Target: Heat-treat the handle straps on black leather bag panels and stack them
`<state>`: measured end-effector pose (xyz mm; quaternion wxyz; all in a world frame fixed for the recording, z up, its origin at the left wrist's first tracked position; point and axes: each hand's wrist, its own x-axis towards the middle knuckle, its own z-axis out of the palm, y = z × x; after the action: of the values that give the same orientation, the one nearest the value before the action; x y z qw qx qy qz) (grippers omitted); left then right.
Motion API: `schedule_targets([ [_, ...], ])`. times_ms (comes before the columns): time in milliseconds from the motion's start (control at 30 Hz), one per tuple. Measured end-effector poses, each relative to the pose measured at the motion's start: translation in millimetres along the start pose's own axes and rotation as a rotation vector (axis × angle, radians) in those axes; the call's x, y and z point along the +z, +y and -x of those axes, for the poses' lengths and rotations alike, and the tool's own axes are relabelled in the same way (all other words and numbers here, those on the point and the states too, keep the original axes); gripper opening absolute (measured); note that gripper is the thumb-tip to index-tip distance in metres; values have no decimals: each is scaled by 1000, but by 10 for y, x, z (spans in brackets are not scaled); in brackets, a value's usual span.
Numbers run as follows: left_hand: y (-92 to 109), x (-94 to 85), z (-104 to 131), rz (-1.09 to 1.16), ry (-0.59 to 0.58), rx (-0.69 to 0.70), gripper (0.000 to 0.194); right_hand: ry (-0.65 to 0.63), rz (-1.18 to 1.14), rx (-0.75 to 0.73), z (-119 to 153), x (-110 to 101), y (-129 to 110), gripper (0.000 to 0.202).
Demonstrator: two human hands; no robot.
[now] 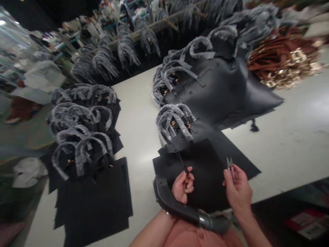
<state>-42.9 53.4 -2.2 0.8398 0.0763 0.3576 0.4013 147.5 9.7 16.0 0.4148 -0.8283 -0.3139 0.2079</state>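
Pink-handled thread snips (230, 168) are in my right hand (238, 188), blades pointing up and slightly apart, over the right edge of a black leather panel (205, 175). My left hand (183, 187) has its fingers curled round a thin black strap (183, 163) with a small gold-coloured metal piece near the fingertips. The strap runs up towards wrapped handles (174, 121) at the panel's top. A black curved tube (177, 206) with a metal collar crosses in front of my left wrist.
Black panels with plastic-wrapped handles (82, 147) lie in stacks on the white table (138, 137) at left. More black leather (218, 85) is piled behind. Brown straps with gold buckles (285, 61) lie at back right; wrapped handles (127, 51) hang on a rack behind.
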Motion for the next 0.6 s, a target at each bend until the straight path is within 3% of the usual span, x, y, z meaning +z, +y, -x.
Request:
schedule_targets([
  [133, -16, -36, -28, -25, 76, 12, 40, 196, 253, 45, -598, -405, 469, 55],
  [267, -8, -29, -50, -45, 106, -17, 46, 310, 444, 52, -1283, -793, 725, 48],
  [467, 12, 62, -33, -73, 168, -8, 45, 385, 522, 73, -1923, -1095, 926, 37],
  [600, -6, 89, -29, -118, 221, -13, 44, 479, 497, 126, -2121, -1297, 840, 42],
])
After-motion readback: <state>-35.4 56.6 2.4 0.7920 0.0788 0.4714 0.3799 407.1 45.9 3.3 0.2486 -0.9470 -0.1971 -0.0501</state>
